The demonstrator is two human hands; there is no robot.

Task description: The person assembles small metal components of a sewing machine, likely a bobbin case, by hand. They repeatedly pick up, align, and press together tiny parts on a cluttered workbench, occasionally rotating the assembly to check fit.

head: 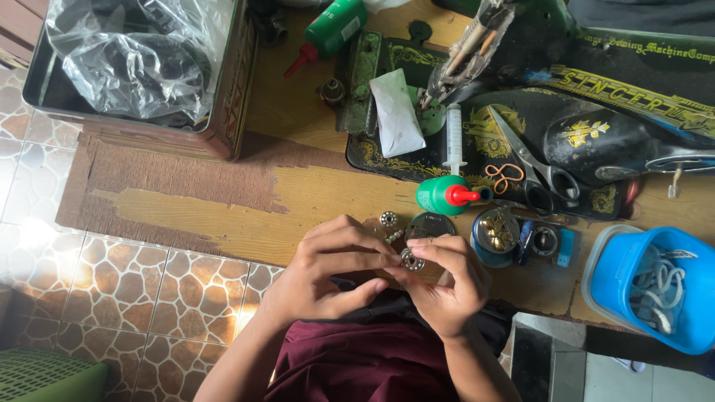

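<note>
Hands together above the wooden table — left hand and right hand pinching a metal bobbin, seemingly.

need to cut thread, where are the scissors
Head view, right of centre: the scissors lie on the black sewing machine base, beside the orange rubber bands.

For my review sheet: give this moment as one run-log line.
left hand: grip on metal bobbin | right hand: grip on same bobbin | nearby: second bobbin, green bottle | surface: wooden table
</note>
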